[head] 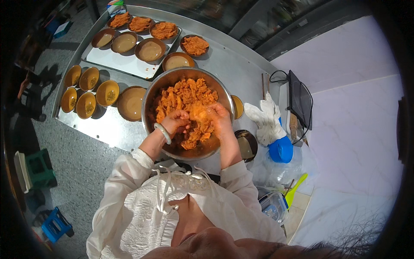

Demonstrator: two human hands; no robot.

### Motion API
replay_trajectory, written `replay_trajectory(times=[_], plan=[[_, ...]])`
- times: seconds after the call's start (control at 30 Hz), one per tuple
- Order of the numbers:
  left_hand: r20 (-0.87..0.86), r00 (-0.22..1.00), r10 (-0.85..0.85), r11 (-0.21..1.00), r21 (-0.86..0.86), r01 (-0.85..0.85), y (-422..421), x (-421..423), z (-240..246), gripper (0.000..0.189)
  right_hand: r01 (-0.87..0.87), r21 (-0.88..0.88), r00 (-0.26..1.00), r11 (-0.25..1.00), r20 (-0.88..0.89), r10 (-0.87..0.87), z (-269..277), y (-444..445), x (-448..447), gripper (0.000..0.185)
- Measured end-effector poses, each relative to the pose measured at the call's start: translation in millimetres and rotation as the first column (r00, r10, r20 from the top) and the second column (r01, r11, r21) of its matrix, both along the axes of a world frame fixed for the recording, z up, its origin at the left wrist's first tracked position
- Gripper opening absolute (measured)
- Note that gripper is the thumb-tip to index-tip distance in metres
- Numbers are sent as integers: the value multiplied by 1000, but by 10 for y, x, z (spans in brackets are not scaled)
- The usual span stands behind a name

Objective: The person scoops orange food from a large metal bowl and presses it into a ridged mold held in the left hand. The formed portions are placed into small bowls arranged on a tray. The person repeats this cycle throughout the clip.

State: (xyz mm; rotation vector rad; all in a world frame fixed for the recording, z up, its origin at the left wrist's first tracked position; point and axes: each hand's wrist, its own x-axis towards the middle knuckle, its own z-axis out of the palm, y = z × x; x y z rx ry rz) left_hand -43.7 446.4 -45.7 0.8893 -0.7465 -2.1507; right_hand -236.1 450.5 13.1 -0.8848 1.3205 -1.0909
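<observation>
A large stainless steel bowl (226, 94) stands before me, holding pieces of orange-coated food (190, 90), perhaps seasoned meat. My left hand (176, 122), with a pale bangle at its wrist, is over the food with fingers curled; whether it grips a piece is unclear. My right hand (220, 118) has its fingers on an orange-coated piece, near the middle of the bowl. Beyond the bowl, brown bowls with the same food (164, 30) stand partly on a white tray (113, 61). Among them are brown bowls (150, 49) without food. A wider brown bowl (130, 103) is left of the steel one.
Several small yellow-brown bowls (107, 93) stand at the left of the metal table (116, 129). At the right are a dark-rimmed bowl (246, 145), white gloves (266, 118) over a blue object (280, 150), and an induction cooker (299, 98) leaning by the wall.
</observation>
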Motion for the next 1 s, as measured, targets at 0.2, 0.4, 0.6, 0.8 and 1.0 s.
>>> replay_trajectory(times=[0.2,0.4,0.6,0.8,1.0], plan=[[-232,964,134,954,293,-62,11,-5,115,44,-64,-150,996,987,52,72,5,0,192,6],[-238,923,301,934,267,-236,18,5,137,43,6,-171,922,985,-380,-72,-199,84,178,17],[-358,861,361,908,345,-237,-63,173,77,40,-20,271,412,962,-875,255,-717,114,-193,26],[-305,877,371,926,193,-324,-142,310,93,45,16,85,914,996,-405,20,-834,109,-238,20],[-315,867,387,919,208,-335,-130,325,97,43,-29,35,941,999,-335,39,-347,106,-318,15]])
